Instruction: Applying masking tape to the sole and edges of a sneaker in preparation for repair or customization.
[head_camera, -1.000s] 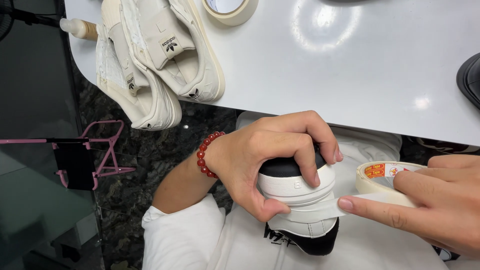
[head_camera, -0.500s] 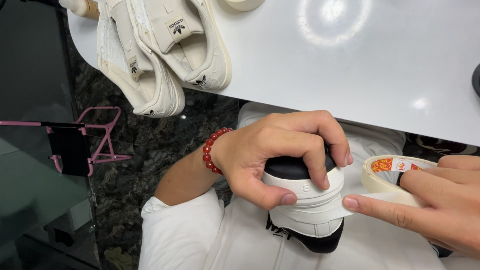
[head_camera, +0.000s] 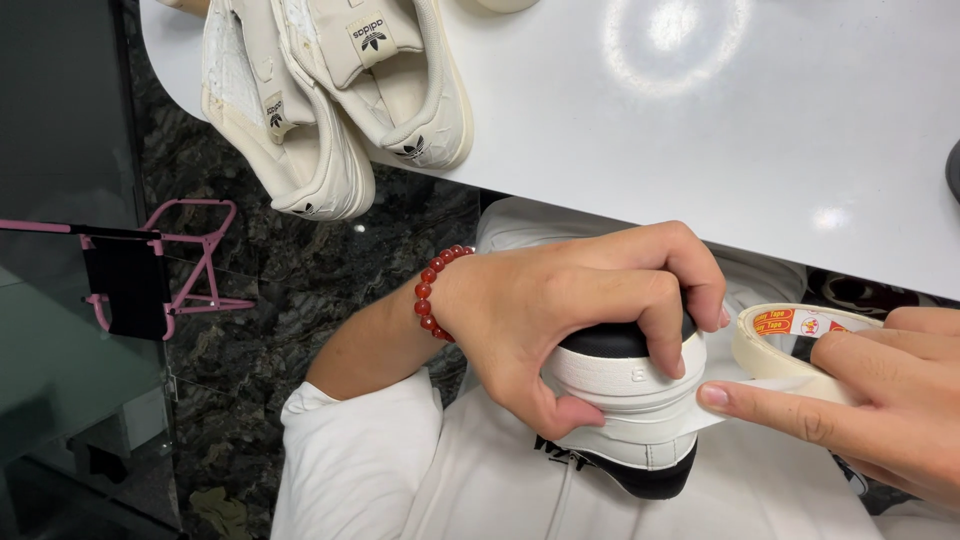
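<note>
My left hand (head_camera: 570, 310), with a red bead bracelet (head_camera: 428, 290) on the wrist, grips the heel of a white and black sneaker (head_camera: 630, 425) held in my lap below the table edge. My right hand (head_camera: 865, 405) holds a roll of cream masking tape (head_camera: 790, 335). Its index finger presses a pulled-out strip of tape against the sneaker's white sole on the right side.
Two cream sneakers (head_camera: 330, 90) lie on the white table (head_camera: 720, 130), overhanging its front edge at the upper left. A pink wire stand (head_camera: 190, 265) with a dark pad sits on the dark marble floor at left. A dark object (head_camera: 952, 170) shows at the right edge.
The view has shifted slightly upward across the frames, so the shoe and hands sit lower. My left hand keeps its grip; my right finger stays on the tape strip at the sole.
</note>
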